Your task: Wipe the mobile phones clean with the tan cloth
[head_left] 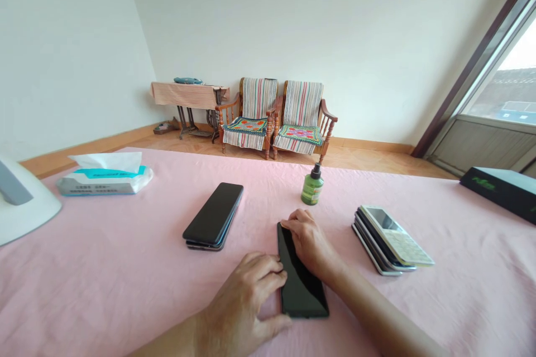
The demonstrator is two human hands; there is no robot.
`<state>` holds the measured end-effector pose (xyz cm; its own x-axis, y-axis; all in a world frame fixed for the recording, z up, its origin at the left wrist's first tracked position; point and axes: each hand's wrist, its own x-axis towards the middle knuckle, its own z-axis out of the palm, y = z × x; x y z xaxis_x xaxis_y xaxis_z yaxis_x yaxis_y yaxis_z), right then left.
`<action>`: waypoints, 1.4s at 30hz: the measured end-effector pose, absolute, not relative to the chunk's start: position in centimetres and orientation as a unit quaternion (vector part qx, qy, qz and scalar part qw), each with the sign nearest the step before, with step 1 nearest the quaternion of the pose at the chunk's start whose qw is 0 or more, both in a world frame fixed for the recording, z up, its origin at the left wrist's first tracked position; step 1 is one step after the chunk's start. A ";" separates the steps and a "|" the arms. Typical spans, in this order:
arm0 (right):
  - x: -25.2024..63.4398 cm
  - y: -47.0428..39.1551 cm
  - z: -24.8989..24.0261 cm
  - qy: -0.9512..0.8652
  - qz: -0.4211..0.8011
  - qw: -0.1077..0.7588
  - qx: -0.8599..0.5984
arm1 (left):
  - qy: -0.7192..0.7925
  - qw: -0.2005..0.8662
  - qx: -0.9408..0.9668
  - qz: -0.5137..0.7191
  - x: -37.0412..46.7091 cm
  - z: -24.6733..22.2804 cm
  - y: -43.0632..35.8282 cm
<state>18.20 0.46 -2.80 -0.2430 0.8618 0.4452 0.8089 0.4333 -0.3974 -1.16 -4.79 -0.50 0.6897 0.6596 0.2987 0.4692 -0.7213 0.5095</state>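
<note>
A black smartphone (299, 284) lies flat, screen up, on the pink tablecloth in front of me. My left hand (251, 290) steadies it, fingertips bent over the left edge and thumb by the lower left corner. At the phone's top end, my right hand (307, 240) is closed, with thumb and fingers on the upper edge; whether anything small is between them is hidden. To the left rests a stack of dark phones (215, 215). On the right, another stack of phones (389, 240) has a pale one on top. A green pump bottle (312, 185) stands beyond my right hand.
A tissue pack (104, 181) and a white rounded object (25, 201) sit at the table's left. A black box (498, 189) lies at the right edge. Past the pink cloth (146, 290) are two wooden chairs (301, 106) and a covered sewing-machine table (188, 95).
</note>
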 end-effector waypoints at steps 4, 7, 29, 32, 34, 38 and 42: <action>18.6 0.6 -3.0 -0.770 0.039 0.326 -0.547 | 0.319 0.203 0.896 0.232 -1.2 -0.5 -4.8; 18.6 0.8 -3.1 -0.781 0.051 0.329 -0.528 | 0.318 0.201 0.898 0.230 -1.2 -0.5 -4.8; 21.7 0.4 -3.9 -0.766 0.070 0.395 -0.502 | 0.317 0.194 0.897 0.238 -1.2 -0.5 -4.8; 21.0 -2.0 -3.1 -0.778 0.086 0.381 -0.492 | 0.318 0.200 0.897 0.234 -1.2 -0.5 -4.8; 20.4 -4.3 -2.6 -0.786 0.116 0.357 -0.492 | 0.315 0.206 0.895 0.238 -1.3 -0.6 -4.7; 19.4 -8.2 -2.6 -0.791 0.133 0.342 -0.490 | 0.314 0.215 0.891 0.246 -1.3 -0.8 -4.6; 19.5 -10.1 -3.0 -0.806 0.148 0.324 -0.473 | 0.313 0.215 0.892 0.246 -1.3 -0.8 -4.8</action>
